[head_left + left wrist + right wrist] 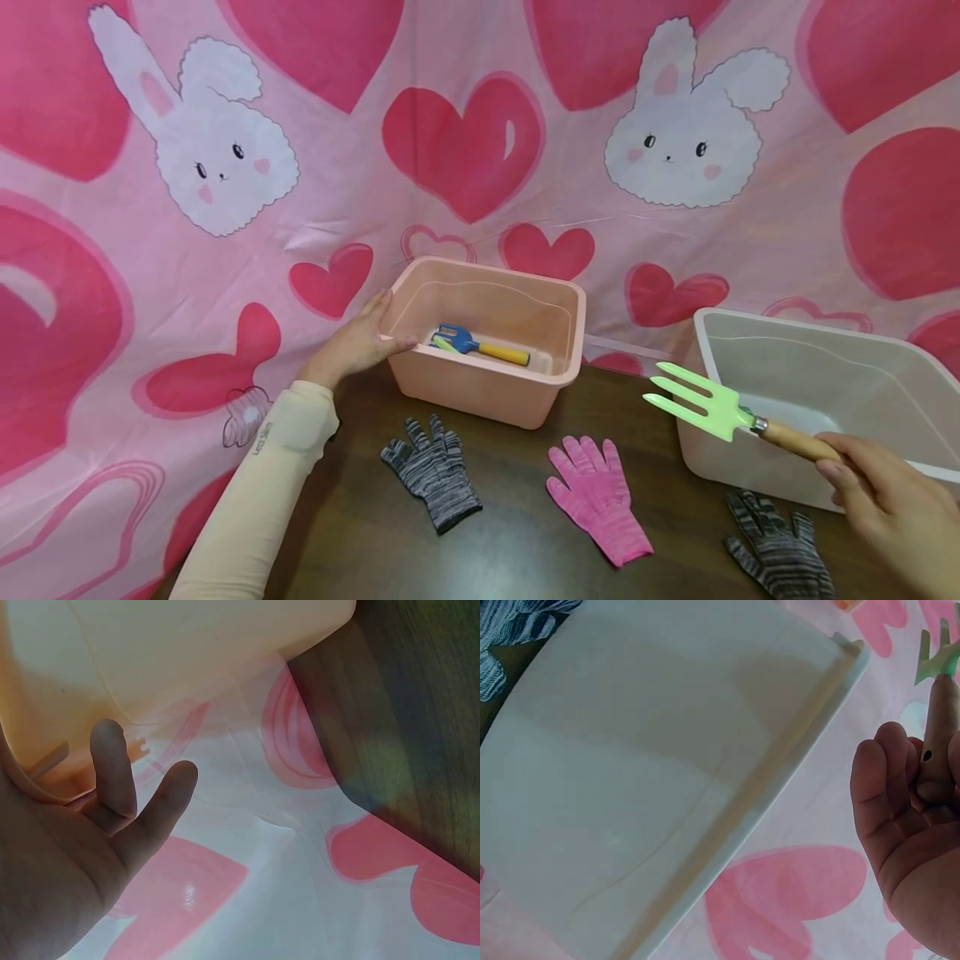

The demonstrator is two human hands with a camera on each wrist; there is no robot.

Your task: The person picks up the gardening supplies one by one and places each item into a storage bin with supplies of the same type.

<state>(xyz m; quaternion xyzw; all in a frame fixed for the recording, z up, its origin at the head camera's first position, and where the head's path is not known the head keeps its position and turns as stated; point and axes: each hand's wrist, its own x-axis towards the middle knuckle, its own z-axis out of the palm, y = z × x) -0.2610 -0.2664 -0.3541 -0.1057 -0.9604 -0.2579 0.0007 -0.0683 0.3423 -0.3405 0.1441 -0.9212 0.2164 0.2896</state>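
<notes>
My left hand rests with fairly straight fingers on the left rim of a peach plastic tub. Inside the tub lies a blue hand tool with a yellow handle. My right hand grips the wooden handle of a light-green garden fork, held in the air over the near left corner of a white tub, tines pointing left.
On the dark wooden table lie a grey striped glove, a pink glove and another grey striped glove. A pink cloth with hearts and bunnies covers the backdrop and the table's left side.
</notes>
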